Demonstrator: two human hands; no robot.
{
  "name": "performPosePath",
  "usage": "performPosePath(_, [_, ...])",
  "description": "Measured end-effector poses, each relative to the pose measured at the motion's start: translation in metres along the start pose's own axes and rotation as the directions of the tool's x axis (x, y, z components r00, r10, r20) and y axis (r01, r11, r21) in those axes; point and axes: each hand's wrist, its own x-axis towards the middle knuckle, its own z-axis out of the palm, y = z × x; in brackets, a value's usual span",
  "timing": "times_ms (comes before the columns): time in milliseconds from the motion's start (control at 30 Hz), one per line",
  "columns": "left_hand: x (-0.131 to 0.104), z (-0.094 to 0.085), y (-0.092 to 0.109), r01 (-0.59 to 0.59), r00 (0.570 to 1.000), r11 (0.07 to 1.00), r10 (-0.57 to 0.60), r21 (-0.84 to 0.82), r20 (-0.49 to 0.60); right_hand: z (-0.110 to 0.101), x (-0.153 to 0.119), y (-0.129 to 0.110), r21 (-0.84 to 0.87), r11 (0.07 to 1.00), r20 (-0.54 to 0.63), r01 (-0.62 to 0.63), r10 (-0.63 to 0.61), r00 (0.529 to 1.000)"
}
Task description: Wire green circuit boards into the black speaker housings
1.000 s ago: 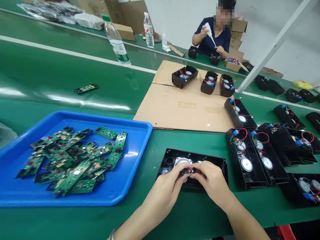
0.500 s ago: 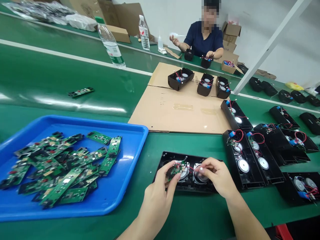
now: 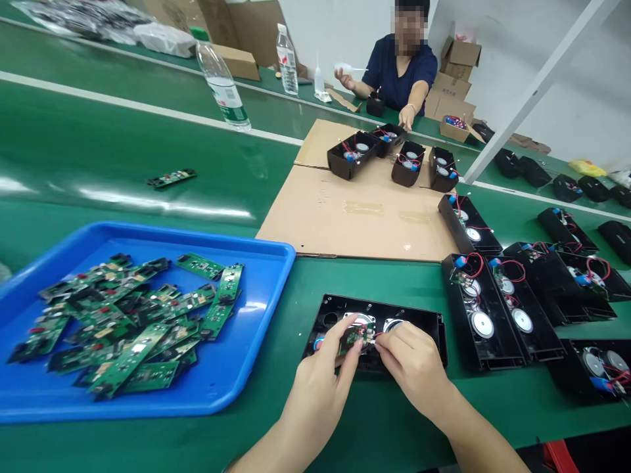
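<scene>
A black speaker housing (image 3: 428, 322) with two round silver speakers lies in front of me on the green surface. Over its left part, my left hand (image 3: 320, 381) grips a small green circuit board (image 3: 353, 334) between thumb and fingers. My right hand (image 3: 411, 368) pinches a small white connector (image 3: 373, 342) on a wire, right at the board's edge; whether it is seated in the board cannot be made out. The fingers partly cover both speakers. A bit of blue (image 3: 319, 343) shows at the housing's left end.
A blue tray (image 3: 256, 315) of green circuit boards is at left. Wired black housings (image 3: 480, 315) stand at right and on the cardboard (image 3: 365, 230). Bottles (image 3: 227, 98) stand farther back. Across the table, a person (image 3: 401, 72) touches a housing.
My right hand has moved left, bringing the connector to the board. The person opposite has pushed a housing forward onto the cardboard's far edge. The view has shifted slightly.
</scene>
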Motion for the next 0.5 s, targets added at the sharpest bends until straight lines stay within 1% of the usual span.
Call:
performPosePath(133, [0.0022,-0.0013,0.0008,-0.073,0.997,0.996,0.073,0.052,0.008,0.0001,-0.0005,-0.0009,-0.042,0.999,-0.019,0.015,-0.016,1.0])
performPosePath(233, [0.0043,-0.0029,0.0014,-0.143,0.99,0.986,0.141,0.082,0.026,-0.0002,-0.001,-0.0017,-0.046,0.999,-0.016,0.018,-0.019,1.0])
performPosePath(300, [0.0053,-0.0034,0.002,-0.169,0.985,0.982,0.166,0.083,0.044,-0.0005,-0.001,-0.002,-0.066,0.997,-0.007,0.028,-0.028,1.0])
performPosePath(367, [0.0053,-0.0031,0.0024,-0.153,0.988,0.985,0.15,0.076,0.045,-0.0006,-0.0009,-0.0023,-0.102,0.994,0.009,0.049,-0.049,0.999])
performPosePath(500, [0.0027,-0.0008,0.0018,-0.038,0.998,0.999,0.037,0.013,0.059,0.0009,-0.0016,-0.0037,-0.19,0.979,0.06,0.076,-0.065,0.996])
